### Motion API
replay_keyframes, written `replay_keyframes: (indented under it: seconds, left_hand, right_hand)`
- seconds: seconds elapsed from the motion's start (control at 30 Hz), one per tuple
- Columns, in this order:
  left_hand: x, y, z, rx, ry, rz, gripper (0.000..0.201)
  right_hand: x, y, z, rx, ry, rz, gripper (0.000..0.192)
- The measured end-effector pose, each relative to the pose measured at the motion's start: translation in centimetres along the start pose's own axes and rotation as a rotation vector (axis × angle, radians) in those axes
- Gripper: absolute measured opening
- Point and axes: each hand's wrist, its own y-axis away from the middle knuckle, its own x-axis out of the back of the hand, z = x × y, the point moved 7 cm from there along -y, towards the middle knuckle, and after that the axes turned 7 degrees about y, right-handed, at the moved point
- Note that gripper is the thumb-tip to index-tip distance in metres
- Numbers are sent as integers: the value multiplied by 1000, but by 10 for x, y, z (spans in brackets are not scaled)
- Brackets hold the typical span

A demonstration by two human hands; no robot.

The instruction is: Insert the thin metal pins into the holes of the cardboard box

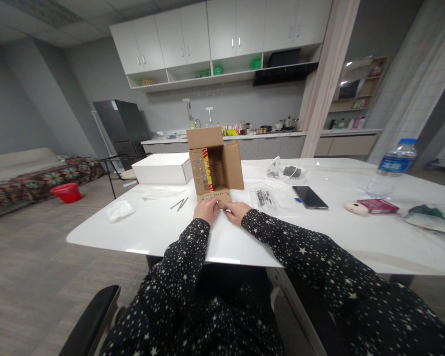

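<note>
A small brown cardboard box lies on its side on the white table, its flaps open toward me and a red-and-yellow item inside. My left hand and my right hand rest side by side on the tabletop at the box's lower flap, fingertips touching its front edge. Whether either hand grips the flap is unclear. Both arms wear dark star-patterned sleeves.
Two thin metal pins, a crumpled tissue and a white box lie to the left. To the right are a clear bag, a phone, a water bottle and a pink packet.
</note>
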Motion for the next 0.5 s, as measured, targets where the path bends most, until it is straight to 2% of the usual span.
replay_keyframes:
  seconds: [0.5]
  left_hand:
    - [0,-4,5,-6,-53,-21,24]
  right_hand:
    - [-2,0,2,-7,-6,0,28]
